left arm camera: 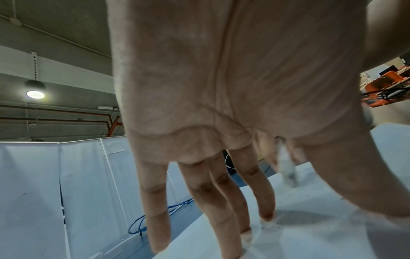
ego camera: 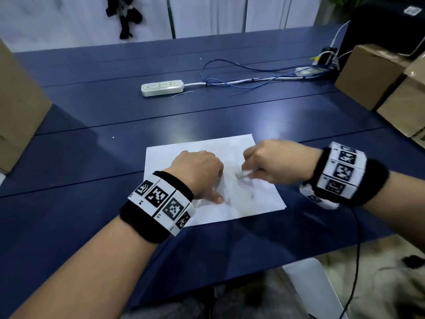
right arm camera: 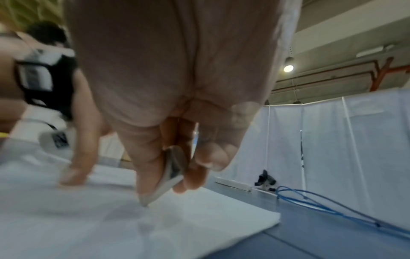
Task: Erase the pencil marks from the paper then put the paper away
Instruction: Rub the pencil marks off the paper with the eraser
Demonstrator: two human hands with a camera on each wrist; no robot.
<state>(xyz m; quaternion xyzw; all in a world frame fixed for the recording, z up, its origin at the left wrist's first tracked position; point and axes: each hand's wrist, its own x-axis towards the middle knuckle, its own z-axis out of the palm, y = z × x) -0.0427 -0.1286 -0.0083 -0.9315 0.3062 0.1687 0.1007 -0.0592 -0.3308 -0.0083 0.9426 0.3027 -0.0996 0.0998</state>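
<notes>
Item 1, nearest: left hand (ego camera: 199, 171). Fingers (left arm camera: 155, 210) straight and spread, tips pressed down on the paper (ego camera: 253, 203); thumb tip planted at the sheet's near middle. It holds nothing and pins the sheet flat. Forearm enters from the near left.

Item 2: paper, one white sheet flat on the blue table (ego camera: 92, 226), long axis running near-to-far and slightly skewed. Faint grey pencil marks (ego camera: 241, 194) lie between the two hands, just near of the eraser tip.

Item 3: right hand (ego camera: 276, 161), fingers curled and pinching a small pale eraser (right arm camera: 170, 175) between thumb and forefinger. The eraser slants down to the left, its tip touching the paper. This hand is the nearer to the marks; judged: rubbing in progress, putting away not begun.

Item 4, far: power strip (ego camera: 162, 87), blue cables (ego camera: 241, 72), well apart from the sheet.
</notes>
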